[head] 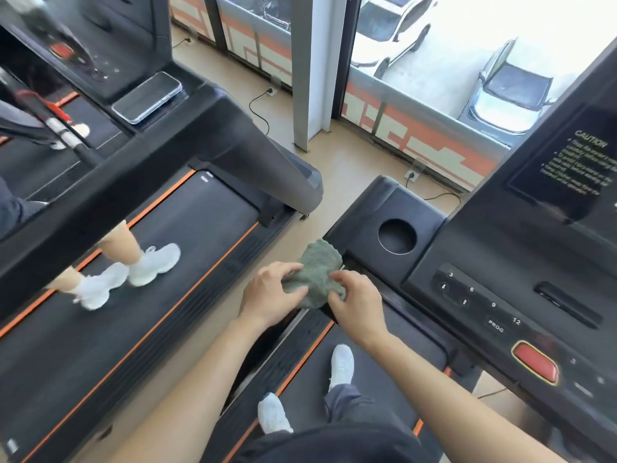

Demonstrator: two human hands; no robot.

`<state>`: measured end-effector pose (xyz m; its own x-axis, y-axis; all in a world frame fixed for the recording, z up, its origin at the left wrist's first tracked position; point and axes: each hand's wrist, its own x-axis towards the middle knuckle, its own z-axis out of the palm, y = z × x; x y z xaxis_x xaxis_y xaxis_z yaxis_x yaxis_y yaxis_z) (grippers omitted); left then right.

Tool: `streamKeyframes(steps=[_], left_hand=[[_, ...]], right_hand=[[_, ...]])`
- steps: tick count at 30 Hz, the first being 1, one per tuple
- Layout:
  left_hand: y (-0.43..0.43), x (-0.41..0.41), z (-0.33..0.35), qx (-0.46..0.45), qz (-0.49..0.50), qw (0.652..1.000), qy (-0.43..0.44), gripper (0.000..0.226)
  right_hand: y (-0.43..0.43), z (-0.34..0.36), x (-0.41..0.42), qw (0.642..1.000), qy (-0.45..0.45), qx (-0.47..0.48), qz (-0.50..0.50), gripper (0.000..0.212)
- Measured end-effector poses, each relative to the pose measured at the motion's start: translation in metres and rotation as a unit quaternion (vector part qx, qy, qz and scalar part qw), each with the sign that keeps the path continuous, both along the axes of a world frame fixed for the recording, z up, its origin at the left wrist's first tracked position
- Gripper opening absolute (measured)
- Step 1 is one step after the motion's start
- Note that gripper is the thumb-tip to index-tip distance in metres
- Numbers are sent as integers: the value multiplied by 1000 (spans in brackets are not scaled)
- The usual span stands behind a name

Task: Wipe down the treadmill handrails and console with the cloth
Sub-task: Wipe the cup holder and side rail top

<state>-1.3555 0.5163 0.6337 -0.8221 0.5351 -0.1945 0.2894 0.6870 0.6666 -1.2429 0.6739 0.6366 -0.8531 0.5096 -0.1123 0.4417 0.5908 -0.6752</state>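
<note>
Two hidden zones: the near edge of the cloth [317,272] lies under both hands, and whatever it rests on is covered, so contact cannot be confirmed.
Cut off: the console [500,262] runs out of frame at right; its caution label [581,162] is too blurred to read.
Cloth, appearance: green, nubby, crumpled into a loose wad.
Cloth, position: at the console's left corner, just beside the cup holder [397,236].
Cloth, axis: long axis runs near to far, far end toward the cup holder.
Left hand [267,297]: thumb and fingers pinch the cloth's left side.
Right hand [359,304]: curled fingers pinch its right side.
</note>
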Motion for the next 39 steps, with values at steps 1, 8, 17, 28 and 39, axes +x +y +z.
streamKeyframes(steps=[1, 8, 17, 28, 39], left_hand=[[0, -3, 1, 8, 11, 1000, 1, 40], [11, -6, -7, 13, -37, 999, -31, 53], [-60, 25, -15, -34, -28, 999, 1, 65], [-151, 76, -20, -72, 42, 995, 54, 64], [-236, 152, -37, -63, 151, 960, 229, 42]], right_hand=[[-3, -1, -4, 999, 20, -30, -10, 37], [-26, -17, -25, 1000, 7, -19, -6, 56], [-69, -34, 8, 989, 67, 82, 103, 53], [-120, -31, 28, 944, 74, 168, 275, 51], [-180, -49, 66, 897, 121, 139, 403, 53]])
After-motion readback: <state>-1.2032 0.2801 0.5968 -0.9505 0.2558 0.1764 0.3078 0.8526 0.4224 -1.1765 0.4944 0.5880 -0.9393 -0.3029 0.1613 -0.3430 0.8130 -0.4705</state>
